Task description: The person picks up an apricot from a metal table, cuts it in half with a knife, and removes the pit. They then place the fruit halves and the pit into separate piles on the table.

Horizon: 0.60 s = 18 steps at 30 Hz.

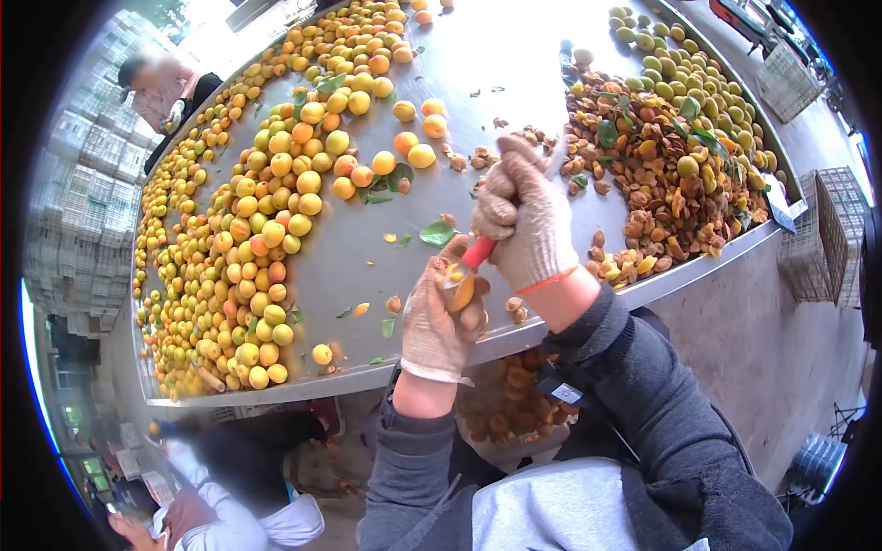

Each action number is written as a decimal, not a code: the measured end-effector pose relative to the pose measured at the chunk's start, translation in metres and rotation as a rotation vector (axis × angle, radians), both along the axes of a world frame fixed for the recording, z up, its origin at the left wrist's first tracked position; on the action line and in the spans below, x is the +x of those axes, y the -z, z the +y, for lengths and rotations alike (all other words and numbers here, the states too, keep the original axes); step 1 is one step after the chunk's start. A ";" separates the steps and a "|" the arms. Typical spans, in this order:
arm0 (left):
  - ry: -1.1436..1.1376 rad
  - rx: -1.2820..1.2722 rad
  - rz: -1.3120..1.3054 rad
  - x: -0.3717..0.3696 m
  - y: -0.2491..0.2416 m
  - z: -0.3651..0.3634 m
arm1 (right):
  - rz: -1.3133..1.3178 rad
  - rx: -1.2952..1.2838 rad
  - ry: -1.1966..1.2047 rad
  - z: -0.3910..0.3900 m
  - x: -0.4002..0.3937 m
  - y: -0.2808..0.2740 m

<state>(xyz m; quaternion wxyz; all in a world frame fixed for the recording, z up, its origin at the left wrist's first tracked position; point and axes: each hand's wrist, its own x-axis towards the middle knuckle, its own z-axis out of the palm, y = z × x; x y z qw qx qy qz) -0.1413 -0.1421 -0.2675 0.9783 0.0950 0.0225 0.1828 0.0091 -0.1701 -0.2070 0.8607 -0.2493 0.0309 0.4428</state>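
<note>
My left hand (434, 323), in a stained white knit glove, is closed around a yellow apricot (458, 292) above the front edge of the metal table. Gripped in my gloved right hand (528, 216) is a red-handled tool (478, 252), which points down at the apricot. The tool's working end is not clear against the fruit. A green leaf (438, 233) lies just beyond my hands, and several brown pits (515, 310) are scattered nearby. Under the table edge, between my arms, a container of halved apricots (514, 399) is partly hidden.
Whole apricots (266, 230) cover the table's left side. On the right is a heap of pits and scraps (675, 184), with greener fruit (726, 115) behind it. Crates (818, 239) stand past the right edge. One co-worker (165, 96) is at far left, another person (220, 514) at lower left.
</note>
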 end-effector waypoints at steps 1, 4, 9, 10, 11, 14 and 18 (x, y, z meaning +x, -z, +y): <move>-0.183 0.196 0.333 -0.001 -0.007 0.000 | -0.096 -0.032 0.078 -0.001 0.003 -0.005; -0.379 0.372 0.650 -0.004 -0.024 0.005 | -0.550 -0.212 0.034 -0.018 0.008 -0.017; -0.438 0.460 0.682 -0.003 -0.032 0.003 | -1.648 -0.413 -0.315 -0.022 -0.013 -0.001; -0.444 0.544 0.733 -0.005 -0.032 0.002 | -1.747 -0.538 -0.307 -0.022 -0.013 0.003; -0.454 0.628 0.782 -0.007 -0.031 0.002 | -1.846 -0.663 -0.299 -0.021 -0.012 0.004; -0.440 0.472 0.729 -0.017 -0.018 0.015 | -1.761 -0.435 -0.355 -0.024 -0.003 -0.007; -0.441 0.521 0.684 -0.022 -0.017 0.015 | -2.008 -0.392 -0.403 -0.026 -0.017 0.009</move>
